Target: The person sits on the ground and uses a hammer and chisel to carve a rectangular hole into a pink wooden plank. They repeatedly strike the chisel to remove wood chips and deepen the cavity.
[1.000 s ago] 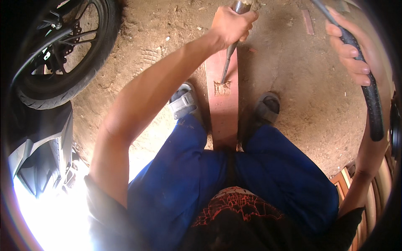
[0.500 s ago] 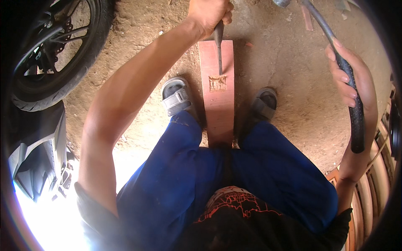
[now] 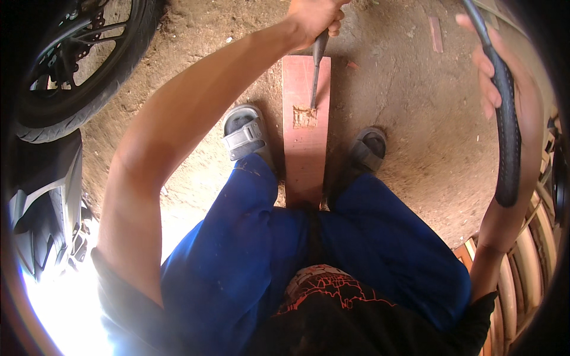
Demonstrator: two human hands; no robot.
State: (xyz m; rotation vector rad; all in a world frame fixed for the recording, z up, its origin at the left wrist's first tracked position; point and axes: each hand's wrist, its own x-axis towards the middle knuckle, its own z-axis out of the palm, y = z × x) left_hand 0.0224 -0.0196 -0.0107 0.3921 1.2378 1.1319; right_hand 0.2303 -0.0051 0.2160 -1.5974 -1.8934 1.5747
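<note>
Between my feet lies a long reddish wooden plank (image 3: 305,157) with a shallow, roughly square recess (image 3: 303,117) cut into its face, rough and splintered inside. My left hand (image 3: 317,21) is closed round the top of a chisel (image 3: 316,71). The chisel leans slightly, its tip at the upper right corner of the recess. Off to the right, my right hand (image 3: 519,80) grips a hammer (image 3: 506,136) by its black, stitched-looking handle. It is raised well away from the plank, and the hammer's head is beyond the top edge of the picture.
A motorcycle wheel (image 3: 113,95) stands at the upper left, with dark bodywork (image 3: 44,207) below it. Curved wooden pieces (image 3: 525,261) are stacked at the lower right. A thin wood strip (image 3: 436,34) lies on the dirt floor (image 3: 409,101). My sandalled feet flank the plank.
The chisel's tip has shifted slightly right and down to the recess corner, its handle tilting right. My right hand has moved up and outward with the hammer, whose head has left the picture.
</note>
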